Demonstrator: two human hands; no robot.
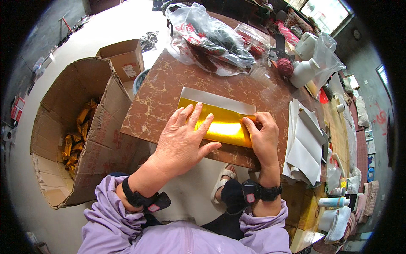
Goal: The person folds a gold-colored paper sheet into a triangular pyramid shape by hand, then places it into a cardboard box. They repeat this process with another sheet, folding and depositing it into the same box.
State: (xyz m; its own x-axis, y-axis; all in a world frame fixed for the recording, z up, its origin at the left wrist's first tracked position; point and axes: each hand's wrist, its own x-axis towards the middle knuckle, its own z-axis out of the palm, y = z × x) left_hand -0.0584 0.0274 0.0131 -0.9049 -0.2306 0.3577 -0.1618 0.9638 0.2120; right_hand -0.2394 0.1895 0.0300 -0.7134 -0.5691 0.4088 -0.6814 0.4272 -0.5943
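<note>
A sheet of shiny gold foil paper [222,127] lies on the brown marbled table [158,95], folded over so that a white strip of its back shows along the far edge. My left hand [187,139] rests flat on the gold face with its fingers spread. At the sheet's right end, my right hand [265,133] pinches the paper's edge between thumb and fingers. Right of that hand lies a stack of paper sheets [303,143], white side up.
A large open cardboard box [108,127] holding folded gold paper pieces [76,139] stands on the floor at left, with a smaller box [123,57] behind. Plastic bags [215,41] and a white bottle [304,73] crowd the table's far side.
</note>
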